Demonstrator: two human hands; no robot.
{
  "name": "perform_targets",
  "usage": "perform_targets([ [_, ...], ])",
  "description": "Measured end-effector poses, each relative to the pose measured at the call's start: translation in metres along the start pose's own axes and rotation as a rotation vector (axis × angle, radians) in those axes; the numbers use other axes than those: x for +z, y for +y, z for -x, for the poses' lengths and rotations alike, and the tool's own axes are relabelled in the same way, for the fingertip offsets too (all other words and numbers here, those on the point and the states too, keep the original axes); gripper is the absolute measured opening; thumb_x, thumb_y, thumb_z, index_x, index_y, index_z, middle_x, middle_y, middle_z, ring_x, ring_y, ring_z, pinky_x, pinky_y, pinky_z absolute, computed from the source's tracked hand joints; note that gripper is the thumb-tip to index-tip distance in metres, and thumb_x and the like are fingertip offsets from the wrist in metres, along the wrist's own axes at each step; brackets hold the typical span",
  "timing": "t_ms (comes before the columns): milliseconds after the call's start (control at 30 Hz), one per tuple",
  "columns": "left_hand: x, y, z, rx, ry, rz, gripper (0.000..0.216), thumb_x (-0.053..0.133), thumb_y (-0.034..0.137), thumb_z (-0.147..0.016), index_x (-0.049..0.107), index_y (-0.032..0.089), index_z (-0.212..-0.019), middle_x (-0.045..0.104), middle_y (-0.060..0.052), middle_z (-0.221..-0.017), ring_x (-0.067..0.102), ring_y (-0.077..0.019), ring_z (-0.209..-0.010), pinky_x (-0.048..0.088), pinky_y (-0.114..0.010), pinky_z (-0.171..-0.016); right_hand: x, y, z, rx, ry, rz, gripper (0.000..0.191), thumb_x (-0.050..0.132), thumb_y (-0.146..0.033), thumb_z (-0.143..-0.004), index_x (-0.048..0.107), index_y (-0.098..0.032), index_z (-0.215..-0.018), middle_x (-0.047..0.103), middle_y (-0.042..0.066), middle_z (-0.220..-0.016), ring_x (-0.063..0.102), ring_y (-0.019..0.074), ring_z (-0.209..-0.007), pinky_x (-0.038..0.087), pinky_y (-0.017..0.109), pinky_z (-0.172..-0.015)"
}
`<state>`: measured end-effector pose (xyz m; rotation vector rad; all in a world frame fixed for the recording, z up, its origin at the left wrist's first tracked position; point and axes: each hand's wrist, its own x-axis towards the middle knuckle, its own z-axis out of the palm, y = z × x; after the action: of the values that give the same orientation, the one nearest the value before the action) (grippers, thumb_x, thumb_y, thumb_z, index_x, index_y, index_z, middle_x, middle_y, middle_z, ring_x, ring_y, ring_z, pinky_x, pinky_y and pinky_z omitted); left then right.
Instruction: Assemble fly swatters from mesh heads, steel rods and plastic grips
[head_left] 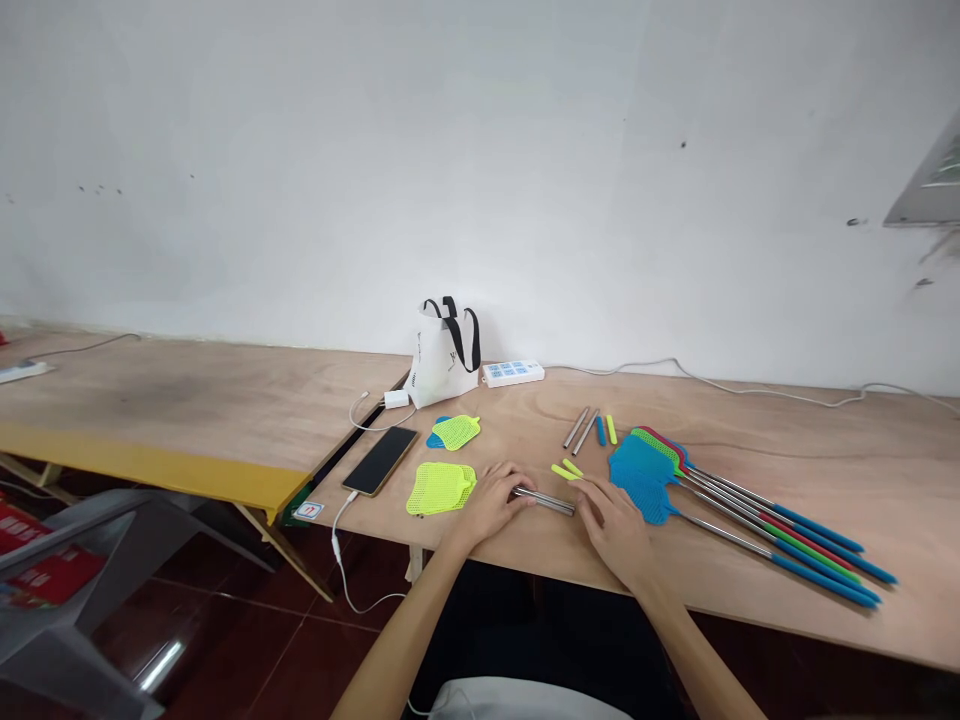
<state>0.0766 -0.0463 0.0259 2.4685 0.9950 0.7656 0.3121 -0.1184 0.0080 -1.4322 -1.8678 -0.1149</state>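
**Rod held between both hands**

In the head view, a rod [545,500] is seen lying near the table's [225,400] front edge. Its left end is pinched by the left hand [491,502]. Its right end is touched by the right hand [616,527]; a grip there cannot be told. Mesh heads [441,487] are laid just left, swatters [750,512] right.
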Motion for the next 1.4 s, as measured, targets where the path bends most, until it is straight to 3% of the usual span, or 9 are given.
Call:
perform_targets([
  [233,-0.003,0.001,0.000,-0.004,-0.058,0.091,0.020,0.069,0.042,-0.094,0.073,0.027,-0.107,0.069,-0.001,-0.106,0.058,-0.0221,-0.108,0.037,-0.036,-0.101,0.001,0.001,-0.002,0.006,0.051,0.002,0.030,0.042,-0.024,-0.099,0.066,-0.027,-0.117,0.072,0.005,-0.120,0.066,0.0238,-0.109,0.049,0.041,-0.092],
  [700,-0.004,0.006,0.000,0.042,-0.081,0.024,0.017,0.070,0.039,-0.094,0.078,0.031,-0.107,0.068,-0.001,-0.102,0.060,-0.0202,-0.105,0.040,-0.033,-0.096,0.000,0.004,-0.002,0.113,0.083,-0.059,0.029,0.042,-0.027,-0.098,0.067,-0.026,-0.112,0.073,0.006,-0.116,0.066,0.0251,-0.107,0.049,0.042,-0.091],
  [1033,0.000,0.002,0.000,0.123,-0.002,0.016,0.019,0.059,0.036,-0.101,0.074,0.026,-0.107,0.072,-0.003,-0.108,0.063,-0.0196,-0.108,0.043,-0.033,-0.098,0.000,0.005,-0.004,0.139,-0.045,-0.148,0.026,0.044,-0.030,-0.098,0.070,-0.027,-0.100,0.075,0.003,-0.108,0.064,0.0253,-0.102,0.047,0.043,-0.094],
  [1200,-0.003,0.007,-0.001,0.110,0.085,0.034,0.020,0.055,0.035,-0.103,0.071,0.025,-0.110,0.075,-0.002,-0.110,0.066,-0.0196,-0.105,0.044,-0.035,-0.098,-0.002,0.004,-0.005,0.182,0.004,-0.183,0.030,0.043,-0.036,-0.099,0.071,-0.027,-0.103,0.075,0.004,-0.106,0.063,0.0257,-0.098,0.046,0.043,-0.090],
  [1400,-0.003,0.006,-0.001,0.065,0.182,0.036,0.023,0.052,0.036,-0.104,0.070,0.025,-0.112,0.074,-0.003,-0.107,0.067,-0.0212,-0.101,0.049,-0.034,-0.091,-0.008,0.003,-0.008,0.436,0.089,-0.379,0.042,0.049,-0.059,-0.096,0.070,-0.025,-0.112,0.075,0.006,-0.101,0.060,0.0226,-0.078,0.045,0.035,-0.071],
])
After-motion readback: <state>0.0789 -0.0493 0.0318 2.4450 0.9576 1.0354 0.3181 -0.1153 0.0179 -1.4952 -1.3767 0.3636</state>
